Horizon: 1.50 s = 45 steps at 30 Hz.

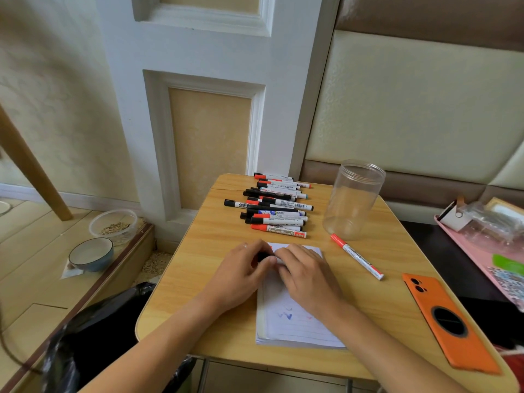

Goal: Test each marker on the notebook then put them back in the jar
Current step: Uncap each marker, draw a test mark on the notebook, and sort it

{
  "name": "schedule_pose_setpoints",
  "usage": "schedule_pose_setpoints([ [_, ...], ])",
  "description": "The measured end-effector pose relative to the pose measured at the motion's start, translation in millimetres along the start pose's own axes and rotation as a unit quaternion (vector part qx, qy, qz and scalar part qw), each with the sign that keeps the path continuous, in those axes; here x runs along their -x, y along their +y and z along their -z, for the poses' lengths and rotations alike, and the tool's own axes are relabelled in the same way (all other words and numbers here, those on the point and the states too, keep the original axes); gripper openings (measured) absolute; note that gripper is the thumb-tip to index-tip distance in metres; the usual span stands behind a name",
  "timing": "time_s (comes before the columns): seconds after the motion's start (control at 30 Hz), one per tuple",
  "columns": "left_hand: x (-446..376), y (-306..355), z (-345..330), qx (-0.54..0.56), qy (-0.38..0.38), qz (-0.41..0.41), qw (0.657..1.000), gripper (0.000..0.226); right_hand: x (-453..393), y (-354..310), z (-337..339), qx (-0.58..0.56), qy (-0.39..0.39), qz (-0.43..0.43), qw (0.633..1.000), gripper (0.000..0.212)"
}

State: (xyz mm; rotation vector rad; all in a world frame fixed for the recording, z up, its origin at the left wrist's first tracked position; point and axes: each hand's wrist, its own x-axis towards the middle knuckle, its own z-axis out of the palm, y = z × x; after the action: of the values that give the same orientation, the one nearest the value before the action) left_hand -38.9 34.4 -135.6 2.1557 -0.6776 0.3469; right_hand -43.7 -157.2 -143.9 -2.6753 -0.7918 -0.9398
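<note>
Both hands meet over the top of an open lined notebook (295,321) on a small wooden table (215,251). My left hand (243,270) grips the black cap end of a marker (263,256), and my right hand (306,276) holds its white body; most of the marker is hidden under the fingers. Faint blue and red test marks show on the notebook page. A pile of several black- and red-capped markers (272,208) lies at the table's far side. A red-capped marker (357,256) lies alone to the right. The clear plastic jar (353,199) stands upright, with no markers inside.
An orange phone (450,321) lies face down at the table's right edge. A pink tray (487,251) with packets sits further right. On the floor to the left are a blue bowl (91,254), a clear tub (113,225) and a black bag (93,336).
</note>
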Motion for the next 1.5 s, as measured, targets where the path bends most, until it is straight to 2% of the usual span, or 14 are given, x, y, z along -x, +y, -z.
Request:
schedule_pose_setpoints([
  [0.23, -0.6, 0.0, 1.9, 0.081, 0.017, 0.048, 0.995, 0.004, -0.3, -5.0, 3.3, 0.018, 0.007, -0.009, 1.0, 0.024],
  [0.47, 0.4, -4.8, 2.9, 0.121, 0.004, 0.065, 0.99, 0.008, 1.8, -3.9, 5.6, -0.018, -0.048, -0.029, 0.998, 0.022],
  [0.63, -0.1, -5.9, 4.6, 0.146, 0.014, 0.09, 0.985, 0.007, 1.7, -2.3, 5.5, -0.003, -0.049, -0.054, 0.997, 0.026],
  [0.8, -7.5, -14.1, 9.5, 0.059, 0.066, 0.128, 0.988, 0.012, 0.9, -4.3, 5.1, 0.004, -0.071, -0.082, 0.994, 0.025],
  [1.0, -39.4, -40.2, 2.5, -0.072, 0.068, 0.134, 0.986, 0.017, 0.1, -6.9, 7.8, 0.011, -0.078, -0.097, 0.992, 0.03],
  [1.3, -54.6, -53.6, -15.5, -0.124, 0.062, 0.117, 0.983, 0.016, 0.6, -5.3, 6.9, 0.015, -0.084, -0.102, 0.991, 0.028],
  [1.5, -24.7, -31.5, -5.1, -0.135, 0.052, 0.066, 0.987, 0.034, 0.8, -4.5, 8.6, -0.012, -0.09, -0.095, 0.991, 0.024],
])
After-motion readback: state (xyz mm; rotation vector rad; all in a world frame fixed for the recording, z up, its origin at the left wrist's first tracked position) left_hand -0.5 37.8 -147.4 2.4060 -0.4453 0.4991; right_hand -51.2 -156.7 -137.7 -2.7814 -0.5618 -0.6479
